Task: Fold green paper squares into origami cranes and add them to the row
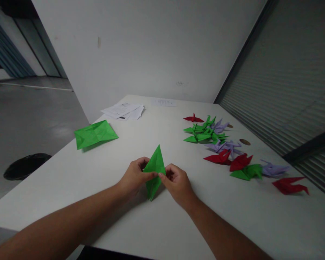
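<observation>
A green sheet of origami paper, folded into a long diamond, is held just above the white table. My left hand pinches its left side, with the thumb lying across the front. On the right edge, my right hand grips the same paper between thumb and curled fingers. One point of the diamond faces away from me and the other faces toward me. The fingers behind the paper are partly hidden.
Creased green paper lies at the left edge. Printed sheets rest farther back. Several green, red and purple paper cranes spread along the right side, near blinds. A black-lined bin stands on the floor at left.
</observation>
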Motion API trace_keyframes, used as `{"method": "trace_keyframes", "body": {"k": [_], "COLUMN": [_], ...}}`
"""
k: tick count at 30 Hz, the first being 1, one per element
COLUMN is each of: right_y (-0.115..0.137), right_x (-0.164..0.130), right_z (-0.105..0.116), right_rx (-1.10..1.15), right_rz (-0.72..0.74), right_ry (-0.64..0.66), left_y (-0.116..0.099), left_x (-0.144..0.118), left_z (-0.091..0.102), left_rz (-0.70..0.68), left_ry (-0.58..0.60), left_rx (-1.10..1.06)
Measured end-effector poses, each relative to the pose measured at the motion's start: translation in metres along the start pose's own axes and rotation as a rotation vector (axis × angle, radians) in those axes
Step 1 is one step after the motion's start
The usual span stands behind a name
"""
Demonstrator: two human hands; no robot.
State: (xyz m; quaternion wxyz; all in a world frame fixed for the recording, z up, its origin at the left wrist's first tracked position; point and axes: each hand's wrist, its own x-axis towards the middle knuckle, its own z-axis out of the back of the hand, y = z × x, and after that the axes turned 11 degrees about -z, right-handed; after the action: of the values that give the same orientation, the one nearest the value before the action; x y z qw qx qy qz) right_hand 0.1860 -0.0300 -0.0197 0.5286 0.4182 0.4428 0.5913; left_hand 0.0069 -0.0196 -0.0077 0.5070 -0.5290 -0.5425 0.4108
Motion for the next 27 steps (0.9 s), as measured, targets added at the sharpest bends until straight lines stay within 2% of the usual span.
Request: {"method": "trace_keyframes", "body": {"k": [6,13,18,24,27], "right_y": [0.006,0.001,-0.002,-0.010,-0.013], "right_x": [-0.003,-0.002,0.003,0.009,0.009], "right_z": [-0.002,0.001,-0.001,-0.002,-0.003], "right_rx": [-0.115,0.116,0.157,0.254,0.256], "right_rz": [0.009,0.030,0.022,-0.062,-0.086], "right_ry": [-0.089,0.081,0.026,0.133,0.098], "left_y": [0.003,0.007,0.006,0.004,0.004], "left_x": [-0.004,-0.002,-0.001,-0.001,-0.001], "left_z": [-0.005,-0.004,-0.004,-0.003,-0.002], "left_rz": [-0.017,-0.007,0.039,0.092,0.077], "left_ry": [0.043,0.018,0.040,0.086,0.128], "left_rx": [0.093,0.027,-0.065,-0.109,-0.142]}}
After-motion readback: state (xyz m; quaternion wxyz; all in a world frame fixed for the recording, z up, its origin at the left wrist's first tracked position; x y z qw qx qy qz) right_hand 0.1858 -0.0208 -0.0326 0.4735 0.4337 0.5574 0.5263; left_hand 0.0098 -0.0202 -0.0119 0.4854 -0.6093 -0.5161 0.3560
